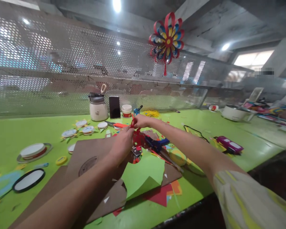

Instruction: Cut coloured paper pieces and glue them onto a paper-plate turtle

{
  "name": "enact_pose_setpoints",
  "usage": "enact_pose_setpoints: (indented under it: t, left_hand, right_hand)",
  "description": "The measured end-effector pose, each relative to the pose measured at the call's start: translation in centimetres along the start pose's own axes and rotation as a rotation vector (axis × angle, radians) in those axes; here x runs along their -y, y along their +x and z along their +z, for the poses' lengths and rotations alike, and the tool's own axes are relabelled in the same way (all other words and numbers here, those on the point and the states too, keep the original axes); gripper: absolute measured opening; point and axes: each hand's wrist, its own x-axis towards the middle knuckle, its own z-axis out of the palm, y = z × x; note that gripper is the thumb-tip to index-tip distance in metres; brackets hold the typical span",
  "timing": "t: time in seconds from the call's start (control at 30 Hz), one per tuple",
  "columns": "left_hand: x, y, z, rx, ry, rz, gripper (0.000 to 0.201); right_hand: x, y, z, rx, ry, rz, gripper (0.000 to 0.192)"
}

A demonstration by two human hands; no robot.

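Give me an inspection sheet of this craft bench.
Surface: green table, brown cardboard sheet under the work.
Job's things: red paper piece held between both hands.
Clutter: green paper, tape rolls, pink stapler, jar, phone.
Hands: left hand and right hand pinch the red paper.
Cables: black cord lying loose.
Surroundings: perforated metal screen, paper pinwheel hung above.

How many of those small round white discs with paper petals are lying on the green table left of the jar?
4, maybe more hidden. One nearest the jar, one right of it, one in front, one farthest left. The left hand may cover others.
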Motion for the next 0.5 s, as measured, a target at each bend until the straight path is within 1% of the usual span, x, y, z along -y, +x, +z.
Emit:
enact_pose_setpoints:
  t: [0.1, 0.17, 0.23, 0.3, 0.37, 0.5]
  left_hand:
    - [1.1, 0.2, -0.7, -0.069, -0.089, -0.136, 0.024]
    - [1.7, 0.2, -1.3, -0.13, -0.162, -0.267, 0.025]
    - [1.8, 0.0, -2.1, -0.158, -0.265, -0.384, 0.024]
    - [1.3, -0.4, -2.9, -0.155, -0.387, -0.473, 0.02]
    - [0.3, -0.9, -3.7, -0.14, -0.504, -0.546, 0.015]
    - [-1.3, -1.7, -5.1, -0.138, -0.659, -0.632, 0.009]
  right_hand:
    - [-1.2, -0.2, -0.4, 0.073, 0.03, 0.088, 0.023]
    - [-2.0, -0.5, -0.5, 0.084, 0.042, 0.124, 0.024]
    - [-2.5, -0.7, -0.3, 0.077, 0.047, 0.153, 0.025]
    - [-2.7, -0.8, 0.0, 0.068, 0.046, 0.182, 0.026]
    - [-2.8, -0.7, 0.5, 0.063, 0.038, 0.209, 0.027]
    - [-2.5, -0.2, 1.2, 0.048, 0.003, 0.232, 0.029]
